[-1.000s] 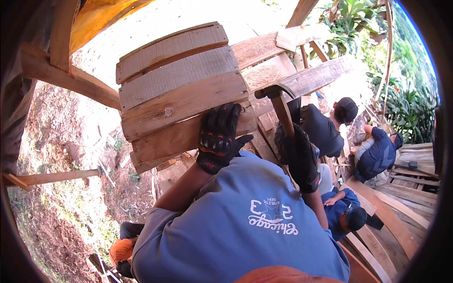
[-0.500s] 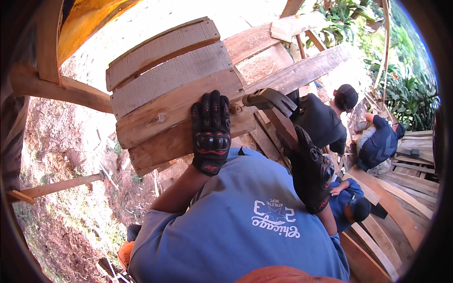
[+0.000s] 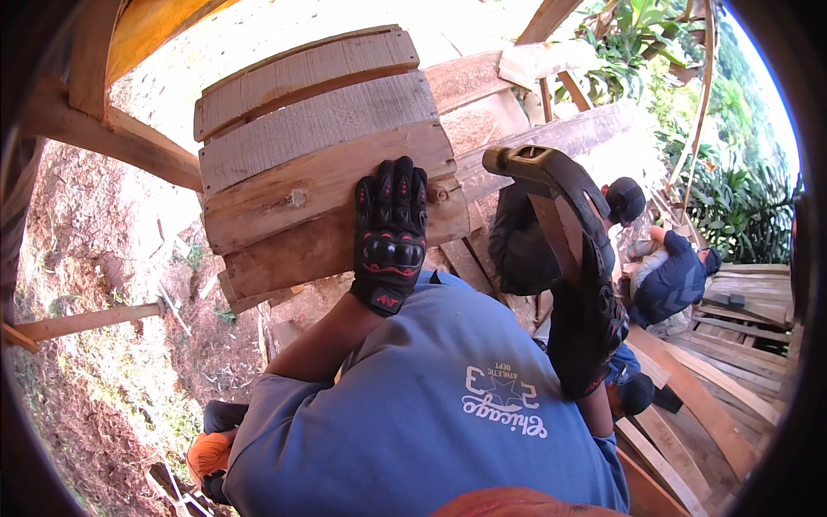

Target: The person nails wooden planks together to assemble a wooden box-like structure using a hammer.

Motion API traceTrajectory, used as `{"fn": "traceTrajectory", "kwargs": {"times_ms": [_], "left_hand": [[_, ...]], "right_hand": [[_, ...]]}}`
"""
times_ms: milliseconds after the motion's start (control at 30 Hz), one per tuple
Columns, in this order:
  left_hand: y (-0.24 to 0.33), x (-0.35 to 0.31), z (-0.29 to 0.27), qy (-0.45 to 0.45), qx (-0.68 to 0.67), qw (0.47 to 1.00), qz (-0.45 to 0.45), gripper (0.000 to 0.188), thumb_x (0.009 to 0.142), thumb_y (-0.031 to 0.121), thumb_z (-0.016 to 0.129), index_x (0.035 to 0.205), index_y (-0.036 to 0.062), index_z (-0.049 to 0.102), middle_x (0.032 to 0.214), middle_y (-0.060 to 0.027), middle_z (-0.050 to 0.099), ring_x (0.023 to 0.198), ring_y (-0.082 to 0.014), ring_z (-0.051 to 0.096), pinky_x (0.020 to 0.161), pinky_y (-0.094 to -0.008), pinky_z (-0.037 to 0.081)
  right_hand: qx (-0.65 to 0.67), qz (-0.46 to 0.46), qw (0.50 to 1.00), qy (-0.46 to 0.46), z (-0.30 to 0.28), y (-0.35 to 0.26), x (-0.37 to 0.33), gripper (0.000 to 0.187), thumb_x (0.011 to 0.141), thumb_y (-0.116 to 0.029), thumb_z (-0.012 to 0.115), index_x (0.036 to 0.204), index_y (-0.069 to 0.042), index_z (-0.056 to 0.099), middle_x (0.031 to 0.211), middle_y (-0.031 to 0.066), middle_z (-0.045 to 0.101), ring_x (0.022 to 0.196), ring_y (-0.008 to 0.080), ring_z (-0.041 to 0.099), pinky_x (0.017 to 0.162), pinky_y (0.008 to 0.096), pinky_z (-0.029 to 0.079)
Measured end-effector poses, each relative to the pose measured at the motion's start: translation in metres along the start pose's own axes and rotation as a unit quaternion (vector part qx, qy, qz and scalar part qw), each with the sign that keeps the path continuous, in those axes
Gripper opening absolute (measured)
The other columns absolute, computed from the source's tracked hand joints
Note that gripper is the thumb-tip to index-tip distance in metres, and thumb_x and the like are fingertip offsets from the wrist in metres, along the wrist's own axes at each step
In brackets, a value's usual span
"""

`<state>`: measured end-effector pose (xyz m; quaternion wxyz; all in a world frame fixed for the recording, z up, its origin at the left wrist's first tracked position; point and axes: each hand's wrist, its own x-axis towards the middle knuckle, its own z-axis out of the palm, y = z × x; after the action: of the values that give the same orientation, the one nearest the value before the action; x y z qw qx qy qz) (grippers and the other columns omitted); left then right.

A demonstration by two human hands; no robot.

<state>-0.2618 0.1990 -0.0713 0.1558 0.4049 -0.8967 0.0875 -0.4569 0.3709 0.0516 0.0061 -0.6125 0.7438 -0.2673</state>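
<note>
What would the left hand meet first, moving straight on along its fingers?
Left hand, seemingly flat on the brown slats, would likely cross onto the grey slat ahead; depth is unclear, so it might pass above.

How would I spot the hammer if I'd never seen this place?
Start at the big slatted wooden panel in the upper middle. Just to its right, the black-gloved right hand holds the hammer with its head up. Unlike the straight, flat boards behind it, it has a curved metal head on a brown handle.
</note>
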Motion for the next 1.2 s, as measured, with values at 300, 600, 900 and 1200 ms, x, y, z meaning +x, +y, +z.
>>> {"fn": "traceTrajectory", "kwargs": {"times_ms": [300, 600, 900, 1200], "left_hand": [[0.000, -0.002, 0.008, 0.015, -0.018, 1.000, -0.003, 0.064, 0.100, 0.018, 0.054, 0.161, 0.0016, 0.048, 0.171, -0.0179, 0.042, 0.159, -0.0366, 0.038, 0.131, -0.0601, 0.028], [0.004, -0.001, 0.003, 0.011, 0.011, 1.000, -0.007, 0.064, 0.099, 0.017, 0.054, 0.161, 0.0016, 0.049, 0.171, -0.0181, 0.042, 0.159, -0.0372, 0.039, 0.131, -0.0589, 0.029], [0.003, 0.000, 0.004, 0.008, 0.016, 1.000, -0.003, 0.065, 0.099, 0.017, 0.055, 0.162, 0.0007, 0.047, 0.171, -0.0190, 0.041, 0.159, -0.0374, 0.039, 0.131, -0.0591, 0.031], [0.005, -0.001, 0.006, 0.026, 0.008, 1.000, 0.006, 0.066, 0.099, 0.018, 0.055, 0.162, 0.0016, 0.047, 0.172, -0.0175, 0.041, 0.160, -0.0373, 0.037, 0.131, -0.0599, 0.029]], "right_hand": [[-0.021, 0.032, 0.995, -0.091, 0.012, 0.003, -0.003, 0.053, 0.100, -0.010, 0.070, 0.151, -0.005, 0.061, 0.134, 0.0202, 0.073, 0.105, 0.0363, 0.077, 0.090, 0.0449, 0.060], [-0.025, 0.046, 0.999, -0.005, 0.024, 0.015, -0.012, 0.062, 0.097, -0.005, 0.069, 0.157, -0.005, 0.054, 0.120, 0.0216, 0.076, 0.097, 0.0340, 0.077, 0.085, 0.0430, 0.059], [-0.072, 0.013, 0.994, 0.085, -0.014, -0.002, -0.014, 0.060, 0.102, -0.008, 0.067, 0.159, -0.003, 0.051, 0.139, 0.0205, 0.070, 0.111, 0.0376, 0.074, 0.091, 0.0446, 0.060], [-0.019, 0.019, 0.997, -0.078, 0.005, -0.002, -0.001, 0.053, 0.100, -0.015, 0.070, 0.153, -0.021, 0.063, 0.120, 0.0164, 0.078, 0.093, 0.0337, 0.079, 0.081, 0.0443, 0.062]]}}
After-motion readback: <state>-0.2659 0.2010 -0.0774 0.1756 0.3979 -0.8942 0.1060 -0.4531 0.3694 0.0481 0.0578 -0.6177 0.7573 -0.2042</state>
